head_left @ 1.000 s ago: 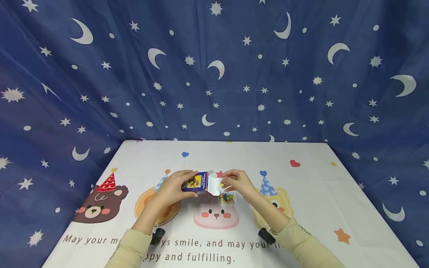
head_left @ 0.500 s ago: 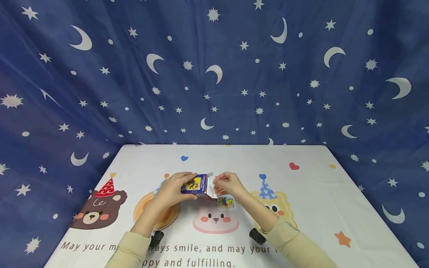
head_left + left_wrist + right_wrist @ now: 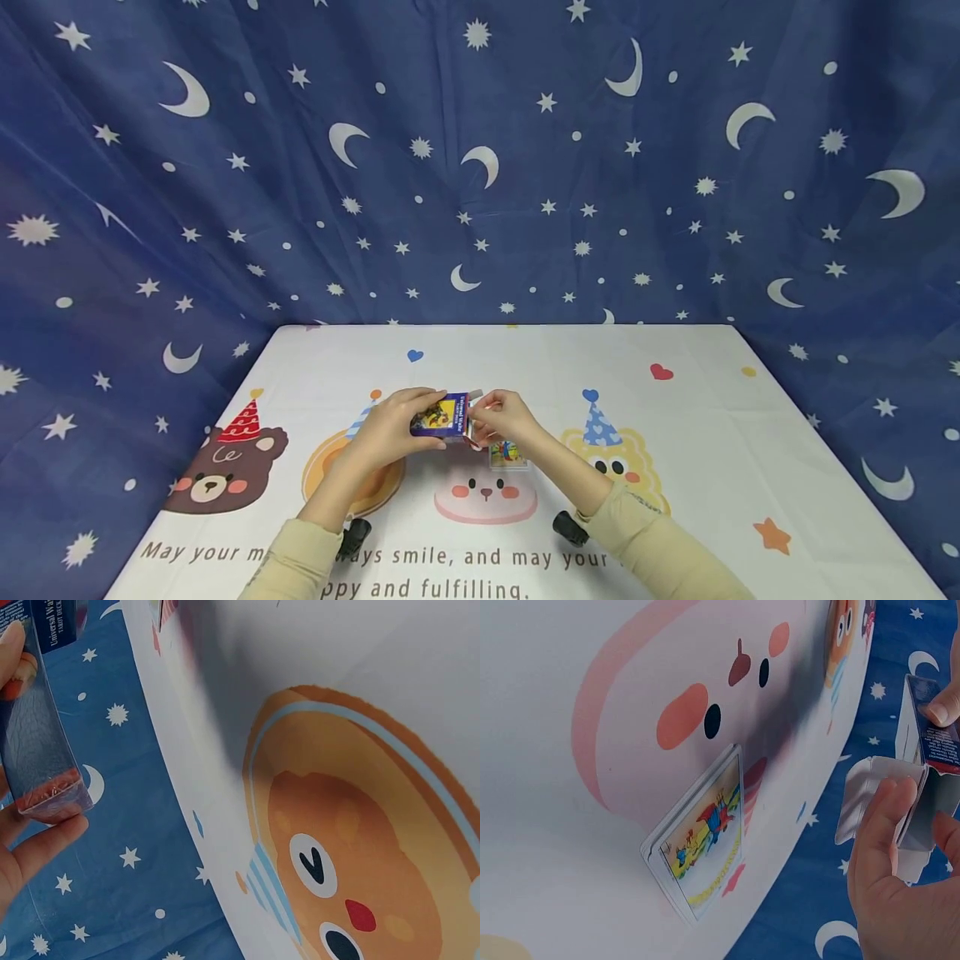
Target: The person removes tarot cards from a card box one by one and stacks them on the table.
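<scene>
My left hand (image 3: 393, 427) grips a blue tarot card box (image 3: 448, 414) just over the table, its thumb and fingers on opposite sides. Clear wrap covers part of the box (image 3: 37, 742) in the left wrist view. The box's open end faces right, with its white flap (image 3: 857, 801) folded out. At that end is my right hand (image 3: 889, 881), fingers against the flap and thumb apart on the other side of the opening. Whether a card lies between them cannot be made out. A small stack of picture cards (image 3: 705, 836) rests on the table beneath my right hand.
A white cloth (image 3: 697, 433) printed with cartoon animals and lettering covers the table. Behind and at both sides hangs a blue curtain (image 3: 525, 158) with moons and stars. Black wrist-camera pieces (image 3: 570, 528) sit under both forearms.
My right hand has moved left from beside the flap to the box's open end, and its fingers are now at the opening. The left hand keeps its grip on the box, almost still.
</scene>
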`<state>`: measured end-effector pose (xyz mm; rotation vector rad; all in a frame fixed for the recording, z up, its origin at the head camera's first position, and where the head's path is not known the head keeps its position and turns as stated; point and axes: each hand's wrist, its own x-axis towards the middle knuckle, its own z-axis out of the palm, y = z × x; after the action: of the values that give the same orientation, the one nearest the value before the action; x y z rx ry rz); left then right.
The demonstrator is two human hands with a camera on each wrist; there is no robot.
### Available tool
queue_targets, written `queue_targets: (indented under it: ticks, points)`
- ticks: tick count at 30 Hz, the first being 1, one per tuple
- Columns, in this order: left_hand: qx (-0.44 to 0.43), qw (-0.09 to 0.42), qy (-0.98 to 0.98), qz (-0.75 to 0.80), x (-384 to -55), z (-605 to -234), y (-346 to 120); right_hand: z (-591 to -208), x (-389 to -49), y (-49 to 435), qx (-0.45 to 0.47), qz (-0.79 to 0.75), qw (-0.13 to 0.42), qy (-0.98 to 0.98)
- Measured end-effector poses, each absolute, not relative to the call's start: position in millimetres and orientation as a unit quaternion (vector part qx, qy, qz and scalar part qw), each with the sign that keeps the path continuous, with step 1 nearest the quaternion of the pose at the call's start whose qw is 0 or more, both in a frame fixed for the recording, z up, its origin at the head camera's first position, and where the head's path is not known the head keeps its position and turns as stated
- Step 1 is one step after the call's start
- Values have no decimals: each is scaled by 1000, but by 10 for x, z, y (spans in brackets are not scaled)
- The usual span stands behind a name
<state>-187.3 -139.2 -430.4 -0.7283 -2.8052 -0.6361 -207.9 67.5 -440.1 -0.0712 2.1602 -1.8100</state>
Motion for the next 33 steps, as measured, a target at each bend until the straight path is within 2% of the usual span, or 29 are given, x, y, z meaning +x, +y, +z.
queue_targets:
  ticks: [13, 33]
  points:
    - [-246, 86, -944, -201, -1846, -4186, -1342, -4364, -2073, 632, -18, -609, 159, 777]
    - [-239, 95, -947, -194, -1833, -4247, -1507, -4366, -2102, 786, 43, -642, 233, 730]
